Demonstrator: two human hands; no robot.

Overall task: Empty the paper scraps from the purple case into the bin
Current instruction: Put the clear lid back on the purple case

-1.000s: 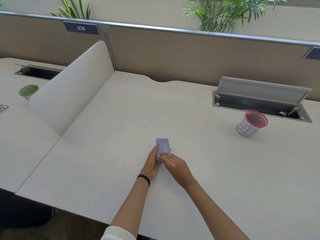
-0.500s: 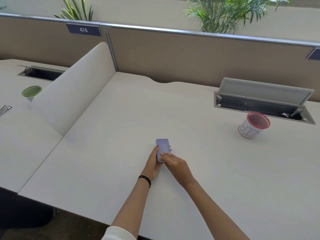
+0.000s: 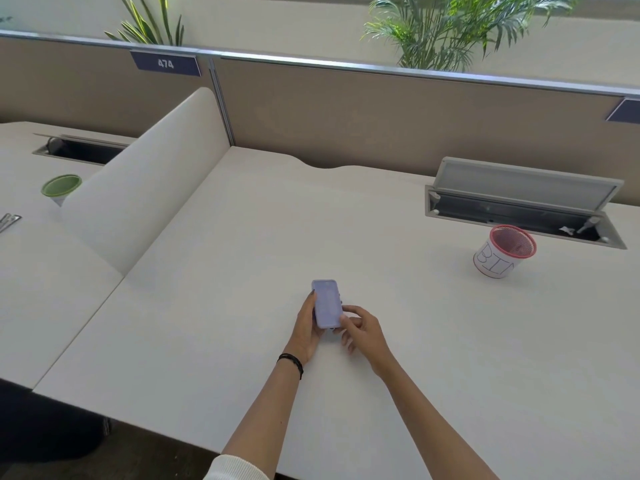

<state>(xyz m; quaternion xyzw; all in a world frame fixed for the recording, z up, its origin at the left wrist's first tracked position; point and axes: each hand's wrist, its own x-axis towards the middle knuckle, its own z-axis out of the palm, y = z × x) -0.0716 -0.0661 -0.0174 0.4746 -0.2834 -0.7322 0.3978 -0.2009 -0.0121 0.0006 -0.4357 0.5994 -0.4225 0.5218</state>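
Note:
A small purple case (image 3: 327, 303) lies closed near the middle of the white desk (image 3: 242, 271). My left hand (image 3: 306, 329) cups its left side and underside. My right hand (image 3: 360, 329) pinches its near right corner with thumb and fingers. Both hands hold the case. No paper scraps show; the inside of the case is hidden. The bin (image 3: 504, 251), a white cup with a red mesh rim and "BIN" written on it, stands far to the right, well apart from my hands.
An open cable hatch (image 3: 519, 206) sits just behind the bin. A white curved divider (image 3: 145, 188) separates the neighbouring desk, where a green cup (image 3: 61, 186) stands. A brown partition wall (image 3: 346, 112) runs along the back.
My right hand slid from on top of the case to its near right corner, and the case looks slightly lifted at the near end. The camera tilted a little.

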